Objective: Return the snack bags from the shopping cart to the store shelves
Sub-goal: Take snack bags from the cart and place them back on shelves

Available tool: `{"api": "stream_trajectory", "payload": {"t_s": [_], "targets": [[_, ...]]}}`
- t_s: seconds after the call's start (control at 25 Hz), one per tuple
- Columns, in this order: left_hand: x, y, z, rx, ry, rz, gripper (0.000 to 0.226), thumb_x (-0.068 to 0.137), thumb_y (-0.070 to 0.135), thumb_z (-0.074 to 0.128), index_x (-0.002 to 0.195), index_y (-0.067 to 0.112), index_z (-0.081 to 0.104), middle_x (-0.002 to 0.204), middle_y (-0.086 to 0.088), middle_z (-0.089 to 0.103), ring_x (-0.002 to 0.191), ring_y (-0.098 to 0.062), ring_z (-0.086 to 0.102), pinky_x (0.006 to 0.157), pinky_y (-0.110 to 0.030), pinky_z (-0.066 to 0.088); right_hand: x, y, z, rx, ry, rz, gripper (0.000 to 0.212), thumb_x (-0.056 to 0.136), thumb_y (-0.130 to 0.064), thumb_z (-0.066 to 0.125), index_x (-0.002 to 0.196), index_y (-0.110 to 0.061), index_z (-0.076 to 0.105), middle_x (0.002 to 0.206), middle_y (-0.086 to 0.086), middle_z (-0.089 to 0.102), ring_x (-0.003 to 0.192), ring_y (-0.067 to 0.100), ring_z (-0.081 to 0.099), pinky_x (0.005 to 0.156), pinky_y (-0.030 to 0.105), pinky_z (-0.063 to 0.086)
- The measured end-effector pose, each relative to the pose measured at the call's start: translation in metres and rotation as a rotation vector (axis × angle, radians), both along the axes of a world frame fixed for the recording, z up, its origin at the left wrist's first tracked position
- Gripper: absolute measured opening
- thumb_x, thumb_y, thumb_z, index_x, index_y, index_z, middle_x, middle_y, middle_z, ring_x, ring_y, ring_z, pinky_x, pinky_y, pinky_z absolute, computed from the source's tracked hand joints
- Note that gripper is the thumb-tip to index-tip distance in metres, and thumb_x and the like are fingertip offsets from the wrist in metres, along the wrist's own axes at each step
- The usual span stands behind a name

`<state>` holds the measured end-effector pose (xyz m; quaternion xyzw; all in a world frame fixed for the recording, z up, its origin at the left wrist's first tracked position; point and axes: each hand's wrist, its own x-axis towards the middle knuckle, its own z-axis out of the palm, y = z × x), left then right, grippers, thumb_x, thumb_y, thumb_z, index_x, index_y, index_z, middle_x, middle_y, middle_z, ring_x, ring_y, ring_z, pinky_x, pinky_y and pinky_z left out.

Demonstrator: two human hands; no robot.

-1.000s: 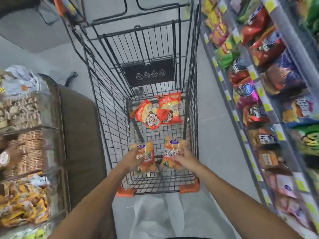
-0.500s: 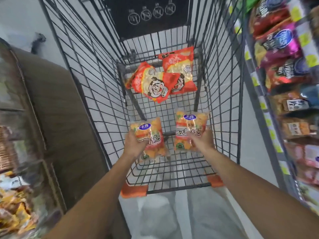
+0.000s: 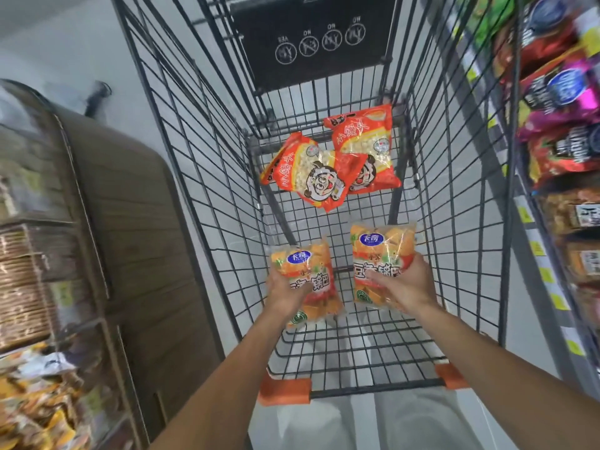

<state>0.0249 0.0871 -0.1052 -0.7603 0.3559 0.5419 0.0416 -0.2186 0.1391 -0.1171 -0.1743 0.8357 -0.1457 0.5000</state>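
Both orange snack bags have risen off the cart floor [image 3: 357,345], left hand [image 3: 285,289] gripping one [image 3: 303,280], right hand [image 3: 401,287] the other [image 3: 378,264]; shelving seemingly next; two red bags [image 3: 331,164] remain.

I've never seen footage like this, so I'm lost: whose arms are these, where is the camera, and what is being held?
There is no machine. A person wears a camera on the head, looking down at their own arms. Below is a wire shopping cart. The left hand grips one orange snack bag, and the right hand grips another orange bag. Two red bags lie overlapping at the cart's far end. Store shelves of snacks stand to the right.
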Motion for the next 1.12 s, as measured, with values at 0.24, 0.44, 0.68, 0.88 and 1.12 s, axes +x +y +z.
{"api": "stream_trajectory", "payload": {"t_s": [0.24,0.44,0.68,0.88,1.12], "targets": [[-0.008,0.0,0.002,0.112,0.072,0.004,0.042,0.087,-0.006,0.067,0.11,0.023,0.048,0.11,-0.002,0.065,0.108,-0.022,0.062,0.091,-0.032,0.045,0.006,-0.002,0.028,-0.063,-0.01,0.043,0.099,0.044,-0.062,0.093,0.127,-0.024,0.054,0.116,-0.002,0.066,0.104,0.018,0.068,0.092,0.046,0.058],[-0.009,0.007,-0.006,0.103,0.117,0.127,0.052,0.083,-0.007,0.073,0.12,0.016,0.044,0.111,-0.009,0.065,0.093,-0.023,0.066,0.055,-0.015,0.053,-0.002,-0.001,0.035,-0.081,0.027,0.066,0.095,0.052,-0.053,0.096,0.13,-0.021,0.052,0.12,0.0,0.061,0.11,0.02,0.063,0.094,0.043,0.056],[-0.012,0.011,-0.024,0.143,0.153,0.285,0.071,0.07,0.004,0.086,0.125,0.012,0.043,0.117,-0.009,0.067,0.1,-0.028,0.07,0.086,-0.046,0.059,-0.011,0.003,0.036,-0.125,0.06,0.05,0.093,0.058,-0.046,0.096,0.134,-0.022,0.048,0.122,-0.001,0.058,0.11,0.018,0.062,0.093,0.041,0.056],[-0.015,0.01,-0.024,0.128,0.166,0.314,0.071,0.065,0.005,0.091,0.119,0.011,0.046,0.11,-0.008,0.068,0.096,-0.024,0.07,0.079,-0.04,0.058,-0.012,0.004,0.044,-0.144,0.021,0.015,0.088,0.063,-0.037,0.097,0.134,-0.021,0.047,0.119,-0.003,0.065,0.108,0.018,0.065,0.096,0.043,0.055],[-0.024,0.004,0.016,0.008,0.198,0.253,0.066,0.059,0.01,0.095,0.112,0.024,0.058,0.105,0.001,0.074,0.095,-0.019,0.072,0.08,-0.036,0.057,-0.009,-0.001,0.075,-0.178,-0.002,0.023,0.085,0.064,-0.039,0.095,0.132,-0.024,0.047,0.115,-0.007,0.065,0.106,0.016,0.064,0.092,0.037,0.053]]}}
